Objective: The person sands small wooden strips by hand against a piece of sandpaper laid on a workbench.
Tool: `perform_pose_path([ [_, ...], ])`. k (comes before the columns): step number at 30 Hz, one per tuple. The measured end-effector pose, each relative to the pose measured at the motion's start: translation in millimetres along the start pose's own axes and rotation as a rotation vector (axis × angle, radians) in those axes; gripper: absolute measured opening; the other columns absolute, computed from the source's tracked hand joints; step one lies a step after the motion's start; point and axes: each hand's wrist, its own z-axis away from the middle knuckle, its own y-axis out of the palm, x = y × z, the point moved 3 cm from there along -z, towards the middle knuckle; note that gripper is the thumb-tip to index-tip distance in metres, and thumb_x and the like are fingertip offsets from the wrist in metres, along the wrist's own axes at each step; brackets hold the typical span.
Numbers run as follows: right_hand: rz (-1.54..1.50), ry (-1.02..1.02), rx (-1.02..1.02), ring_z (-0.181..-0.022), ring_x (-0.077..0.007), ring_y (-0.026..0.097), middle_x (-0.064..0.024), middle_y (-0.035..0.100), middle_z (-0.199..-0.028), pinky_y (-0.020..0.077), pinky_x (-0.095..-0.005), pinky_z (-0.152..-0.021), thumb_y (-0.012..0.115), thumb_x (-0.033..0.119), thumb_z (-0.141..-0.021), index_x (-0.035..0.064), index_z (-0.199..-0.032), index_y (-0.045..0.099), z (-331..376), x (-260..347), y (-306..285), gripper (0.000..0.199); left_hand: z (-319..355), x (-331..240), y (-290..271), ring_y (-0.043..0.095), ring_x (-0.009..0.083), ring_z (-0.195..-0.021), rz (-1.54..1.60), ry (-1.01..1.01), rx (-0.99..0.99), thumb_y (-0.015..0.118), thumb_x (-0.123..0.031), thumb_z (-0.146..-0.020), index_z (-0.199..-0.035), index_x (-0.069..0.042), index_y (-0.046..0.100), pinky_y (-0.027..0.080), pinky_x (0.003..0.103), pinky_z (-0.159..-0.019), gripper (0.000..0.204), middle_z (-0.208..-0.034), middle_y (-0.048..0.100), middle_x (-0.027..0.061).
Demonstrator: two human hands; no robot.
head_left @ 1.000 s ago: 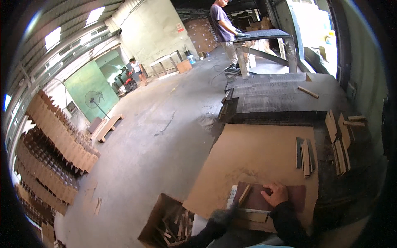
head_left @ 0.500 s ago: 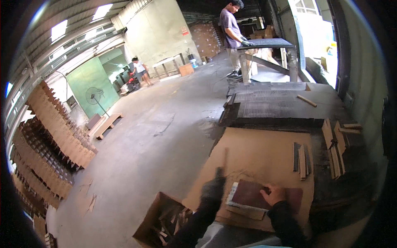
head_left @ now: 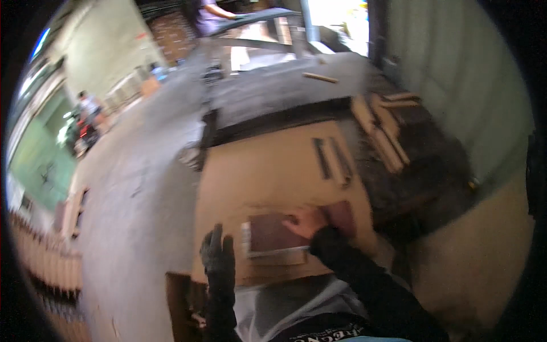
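- One dark reddish-brown panel (head_left: 279,232) lies flat on the tan board (head_left: 268,171) that serves as our worktop, in the lower middle of the frame, with a pale strip (head_left: 278,257) along its near edge and another at its left end.
- Our right hand (head_left: 307,221) rests palm-down on the panel's right part, fingers spread flat, pressing rather than gripping anything.
- Our gloved left hand (head_left: 218,253) sits just left of the panel, at the board's near edge, fingers raised and loosely apart, holding nothing that we can make out.
- We judge the work to be early: the panel is laid and steadied, while two dark strips (head_left: 331,159) higher on the board and the pale wooden pieces (head_left: 380,128) in the upper right lie untouched.
- Compared with half a second ago, our left hand has dropped from reaching up over the board to beside the panel; the right hand has stayed on the panel.
- Our view has swung too: the person at the far table (head_left: 250,17) now sits at the top edge, and the whole frame is blurred.
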Motion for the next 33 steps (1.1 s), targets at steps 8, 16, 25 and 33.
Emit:
perform_pose_path([
  [8, -0.006, 0.026, 0.098, -0.098, -0.0334, 0.058, -0.0160, 0.061, -0.107, 0.0486, -0.0413, -0.084, 0.064, 0.034, -0.081, 0.0096, -0.112, 0.061, 8, -29, 14, 0.040, -120, -193, 219, 0.059, 0.0332, -0.097, 0.134, 0.370, 0.449, 0.051, -0.027, -0.092, -0.115, -0.004, 0.057, 0.049, 0.042, -0.080, 0.033, -0.105, 0.061, 0.0193],
  [16, -0.021, 0.112, 0.057, -0.108, -0.0322, 0.054, -0.0172, 0.056, -0.119, 0.0478, -0.0417, -0.088, 0.063, 0.031, -0.082, 0.0070, -0.123, 0.053, 27, -112, 72, 0.048, -143, -172, 299, 0.056, 0.0291, -0.108, -0.211, 0.081, 0.753, 0.042, -0.031, -0.095, -0.133, -0.011, 0.044, 0.046, 0.042, -0.089, 0.043, -0.120, 0.055, 0.0149],
  [25, 0.133, 0.008, 0.101, -0.103, -0.0337, 0.055, -0.0194, 0.055, -0.120, 0.0489, -0.0411, -0.086, 0.068, 0.032, -0.079, 0.0048, -0.123, 0.053, 16, -140, 81, 0.054, -129, -144, 222, 0.059, 0.0298, -0.105, -0.017, -0.109, 0.714, 0.049, -0.024, -0.090, -0.119, -0.008, 0.055, 0.049, 0.042, -0.085, 0.033, -0.111, 0.061, 0.0164],
  [33, -0.135, 0.105, -0.065, -0.073, -0.0284, 0.063, -0.0124, 0.066, -0.080, 0.0508, -0.0398, -0.068, 0.074, 0.030, -0.071, 0.0077, -0.093, 0.068, 19, -27, -7, 0.032, -6, -52, 51, 0.058, 0.0368, -0.096, -0.020, 0.213, 0.602, 0.055, -0.018, -0.087, -0.134, -0.006, 0.040, 0.048, 0.043, -0.079, 0.050, -0.110, 0.056, 0.0198],
])
